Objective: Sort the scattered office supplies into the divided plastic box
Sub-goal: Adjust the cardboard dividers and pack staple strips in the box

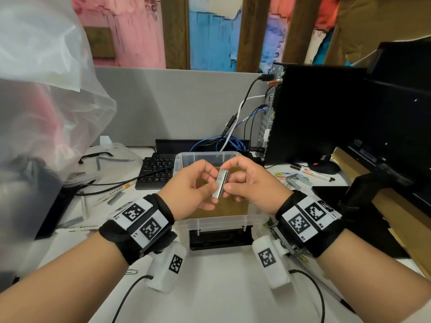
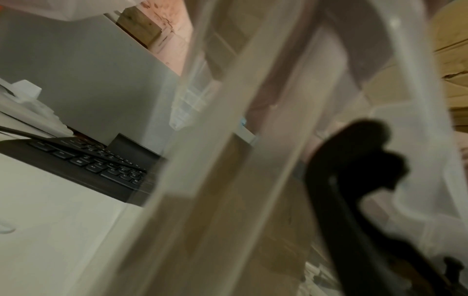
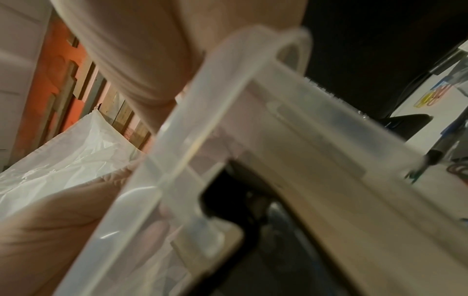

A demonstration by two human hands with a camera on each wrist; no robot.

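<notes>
Both hands hover over the clear plastic box (image 1: 221, 223) and hold one silver strip of staples (image 1: 220, 183) upright between them. My left hand (image 1: 193, 187) pinches the strip's left side with thumb and fingers. My right hand (image 1: 245, 183) pinches its top and lower right. Brown cardboard lines the inside of the box. More staple strips (image 1: 115, 197) lie on the desk to the left. Coloured paper clips (image 1: 281, 175) and a marker (image 1: 314, 174) lie to the right. In both wrist views the box wall (image 2: 228, 180) (image 3: 253, 140) fills the frame, blurred.
A black keyboard (image 1: 156, 171) sits behind the box at left, with cables (image 1: 221, 143) and a black computer case (image 1: 310, 113) behind. The box lid (image 1: 109, 159) and a large plastic bag (image 1: 42, 101) stand at left. A pen (image 1: 326, 285) lies near right. A green paper clip (image 1: 131, 272) lies near left.
</notes>
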